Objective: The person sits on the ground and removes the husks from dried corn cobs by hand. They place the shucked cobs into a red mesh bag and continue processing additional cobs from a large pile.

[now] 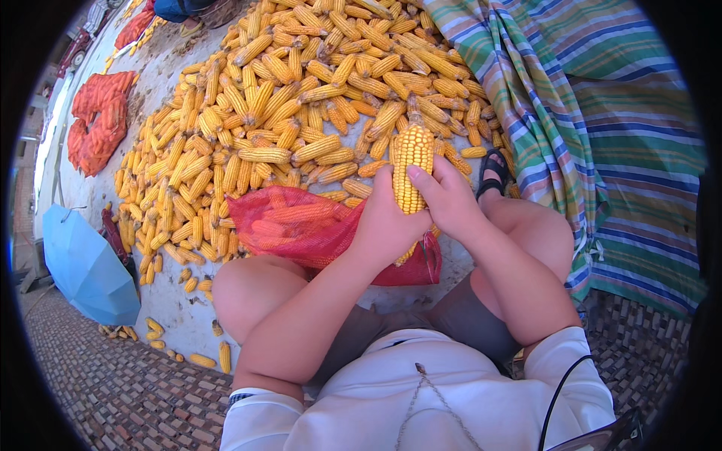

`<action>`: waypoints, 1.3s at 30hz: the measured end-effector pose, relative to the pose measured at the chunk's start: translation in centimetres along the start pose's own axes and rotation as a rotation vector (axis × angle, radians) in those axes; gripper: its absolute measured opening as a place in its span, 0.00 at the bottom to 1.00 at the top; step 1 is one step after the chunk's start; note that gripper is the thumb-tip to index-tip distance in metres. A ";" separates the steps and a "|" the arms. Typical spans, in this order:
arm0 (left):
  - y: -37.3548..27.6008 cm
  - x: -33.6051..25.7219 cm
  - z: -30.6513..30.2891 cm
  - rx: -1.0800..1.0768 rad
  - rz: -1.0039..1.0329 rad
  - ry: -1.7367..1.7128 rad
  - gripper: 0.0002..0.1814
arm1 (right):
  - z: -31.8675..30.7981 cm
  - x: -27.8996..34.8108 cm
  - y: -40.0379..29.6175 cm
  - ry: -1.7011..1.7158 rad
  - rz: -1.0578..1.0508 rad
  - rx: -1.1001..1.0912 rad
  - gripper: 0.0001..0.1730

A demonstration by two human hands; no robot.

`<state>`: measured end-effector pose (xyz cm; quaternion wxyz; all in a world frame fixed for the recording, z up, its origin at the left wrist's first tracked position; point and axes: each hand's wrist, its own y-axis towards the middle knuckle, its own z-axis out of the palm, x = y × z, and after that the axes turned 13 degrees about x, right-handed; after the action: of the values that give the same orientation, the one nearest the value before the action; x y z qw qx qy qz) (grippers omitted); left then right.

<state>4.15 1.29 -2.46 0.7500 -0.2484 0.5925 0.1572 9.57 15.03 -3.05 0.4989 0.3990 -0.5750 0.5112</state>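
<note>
Between my two hands is a husked yellow corn cob (pixel 413 160), its brown stalk end pointing away from me. My left hand (pixel 386 217) wraps its near left side. On the right, my right hand (pixel 445 194) grips it with the thumb lying across the kernels. Below the hands a red mesh bag (pixel 316 228) lies on its side between my knees, with several cobs inside. Its mouth (pixel 431 259) faces right, and part of another cob shows there beneath my wrists. A large heap of corn cobs (pixel 282 113) spreads just beyond the bag.
A striped tarp (pixel 632 158) hangs in folds along the right. Filled red mesh bags (pixel 98 121) lie at the left, near an open blue umbrella (pixel 87 268). Loose cobs (pixel 224 356) lie near the brick paving (pixel 141 406). Another person's leg (pixel 177 8) shows at the top.
</note>
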 end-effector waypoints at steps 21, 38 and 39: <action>-1.3 -1.2 -1.5 0.167 -0.160 -0.155 0.14 | -1.3 0.0 0.2 0.077 -0.061 -0.055 0.24; -1.4 -0.8 -2.1 0.010 -0.154 -0.468 0.21 | -0.8 3.3 -0.1 -0.558 -0.072 0.093 0.24; -1.1 -0.7 -2.3 -0.015 -0.145 -0.520 0.22 | -0.7 4.0 -0.2 -0.592 -0.086 0.154 0.24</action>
<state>2.73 -0.85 -1.98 0.8845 -0.2473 0.3592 0.1660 9.19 15.92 0.89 0.2993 0.5911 -0.6374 0.3933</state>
